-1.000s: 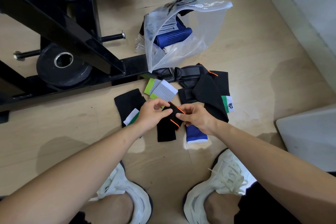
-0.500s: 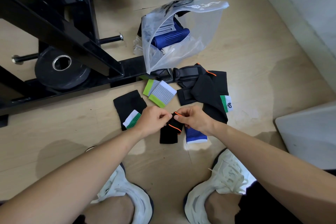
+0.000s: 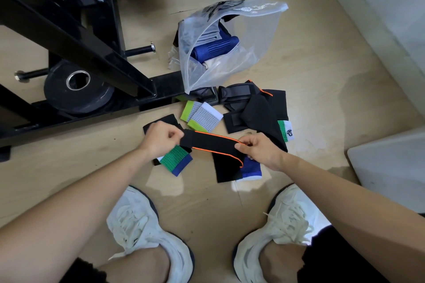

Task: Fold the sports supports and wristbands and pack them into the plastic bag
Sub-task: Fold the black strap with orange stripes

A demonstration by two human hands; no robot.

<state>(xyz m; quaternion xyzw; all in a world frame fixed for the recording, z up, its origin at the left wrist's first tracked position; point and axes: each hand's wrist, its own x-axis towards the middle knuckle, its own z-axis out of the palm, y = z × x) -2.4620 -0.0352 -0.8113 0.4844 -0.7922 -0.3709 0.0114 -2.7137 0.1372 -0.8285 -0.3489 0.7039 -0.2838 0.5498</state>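
A black strap with orange edging (image 3: 211, 142) is stretched between my hands above the wooden floor. My left hand (image 3: 162, 138) grips its left end; my right hand (image 3: 259, 149) pinches the other end, where the strap joins a black support (image 3: 226, 170) lying below. Under that lies a blue wristband (image 3: 250, 169). A green, blue and white wristband (image 3: 176, 161) sits below my left hand on a black piece. Grey wristbands with lime edges (image 3: 202, 116) lie further off. The clear plastic bag (image 3: 250, 37) stands open behind, with blue and grey supports (image 3: 216, 49) inside.
More black supports and straps (image 3: 257, 108) are piled right of the grey wristbands. A black gym machine frame (image 3: 76, 37) with a weight plate (image 3: 78, 89) fills the left. A white box (image 3: 391, 163) sits at right. My white shoes (image 3: 147, 232) are near the bottom.
My hands were close together on the bunched strap; they have moved apart, pulling the orange-edged strap out flat. The green wristband under my left hand is now uncovered.
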